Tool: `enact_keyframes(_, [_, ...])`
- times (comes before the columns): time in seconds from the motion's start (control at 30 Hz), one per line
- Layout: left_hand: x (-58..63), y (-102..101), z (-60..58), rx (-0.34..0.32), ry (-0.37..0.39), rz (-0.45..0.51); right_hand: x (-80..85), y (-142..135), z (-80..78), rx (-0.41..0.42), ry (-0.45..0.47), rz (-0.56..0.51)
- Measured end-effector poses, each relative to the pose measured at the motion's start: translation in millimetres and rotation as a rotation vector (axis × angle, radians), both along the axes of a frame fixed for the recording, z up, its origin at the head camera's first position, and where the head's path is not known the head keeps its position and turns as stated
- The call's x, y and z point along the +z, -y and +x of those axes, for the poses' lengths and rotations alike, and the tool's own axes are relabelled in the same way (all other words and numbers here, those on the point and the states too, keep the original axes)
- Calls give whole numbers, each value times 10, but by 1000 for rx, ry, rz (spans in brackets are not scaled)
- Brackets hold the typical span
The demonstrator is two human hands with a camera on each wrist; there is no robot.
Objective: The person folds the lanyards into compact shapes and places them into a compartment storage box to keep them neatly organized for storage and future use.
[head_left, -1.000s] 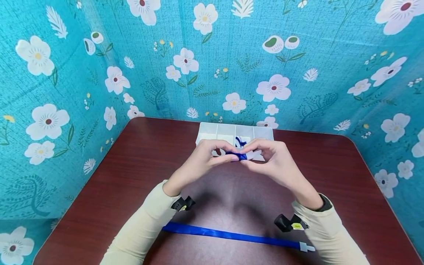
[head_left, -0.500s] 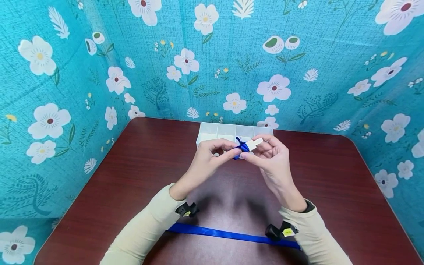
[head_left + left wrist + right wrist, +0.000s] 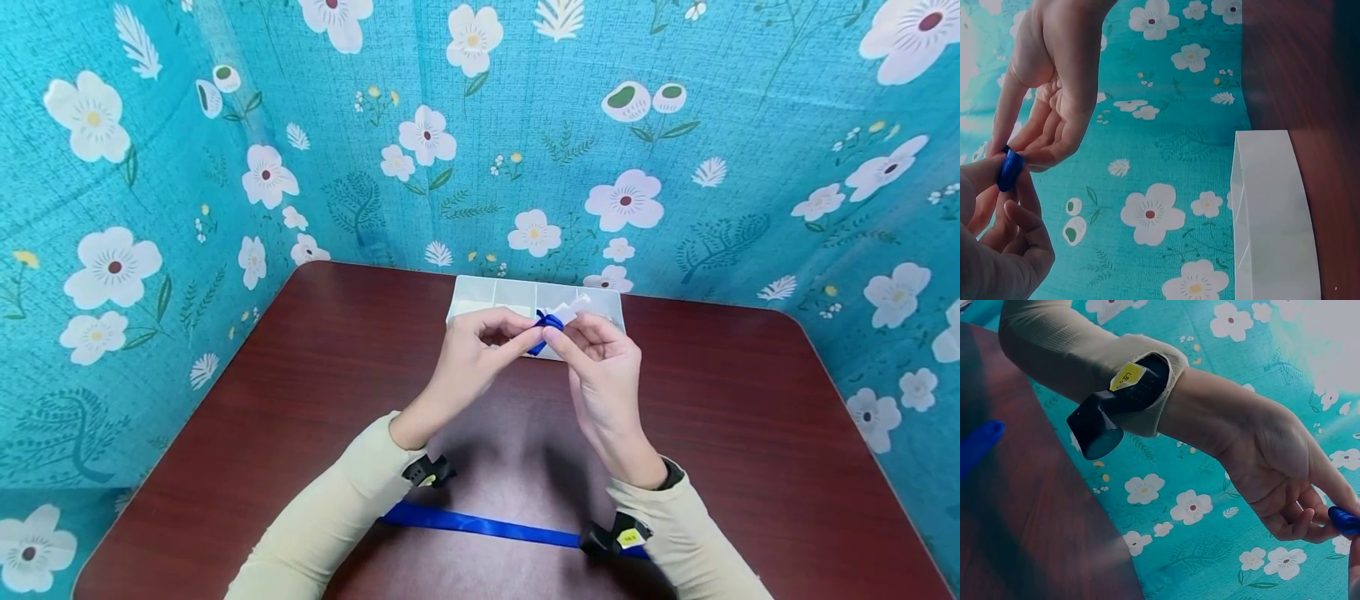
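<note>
The left hand (image 3: 480,354) and the right hand (image 3: 606,375) meet mid-air, both pinching a small bunched loop of glossy blue ribbon (image 3: 552,322) between thumb and fingers. Beside the loop we notice a blurred whitish tab (image 3: 572,309). Behind them sits a translucent white plastic box with compartments (image 3: 513,292) — and nearer us, a long flat blue strap (image 3: 487,525) crosses the dark reddish-brown table (image 3: 315,375).

Held blue band (image 3: 552,322) partly hidden by fingers (image 3: 517,344), strap (image 3: 480,525) ends behind sleeves (image 3: 330,500) in head view, tray (image 3: 514,292) partly covered
</note>
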State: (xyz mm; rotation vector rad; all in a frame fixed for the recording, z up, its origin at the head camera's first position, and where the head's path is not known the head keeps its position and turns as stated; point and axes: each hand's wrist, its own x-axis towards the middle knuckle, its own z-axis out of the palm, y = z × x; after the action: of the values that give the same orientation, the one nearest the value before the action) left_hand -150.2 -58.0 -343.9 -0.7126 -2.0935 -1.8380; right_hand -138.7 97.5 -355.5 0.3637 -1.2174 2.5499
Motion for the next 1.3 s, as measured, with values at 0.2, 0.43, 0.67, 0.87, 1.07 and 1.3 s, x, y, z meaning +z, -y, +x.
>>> enact_keyframes(0.2, [0, 34, -78, -12, -16, -13, 21, 16, -81, 20, -2, 22])
enact_keyframes(0.43, [-30, 64, -123, -43, 1, -18, 15, -3, -147, 63, 30, 33])
enact_keyframes(0.67, [-36, 73, -158, -79, 21, -47, 1, -42, -215, 73, 18, 43])
enact_keyframes(0.87, [-52, 152, -210, -35, -1, -149, -38, -80, -252, 63, 27, 57])
enact_keyframes(1.07, [-73, 267, -296, 85, -63, -227, -58, -152, -300, 53, 29, 84])
enact_keyframes(1.3, [-195, 438, -487, 211, -98, -254, -81, -228, -348, 52, 39, 110])
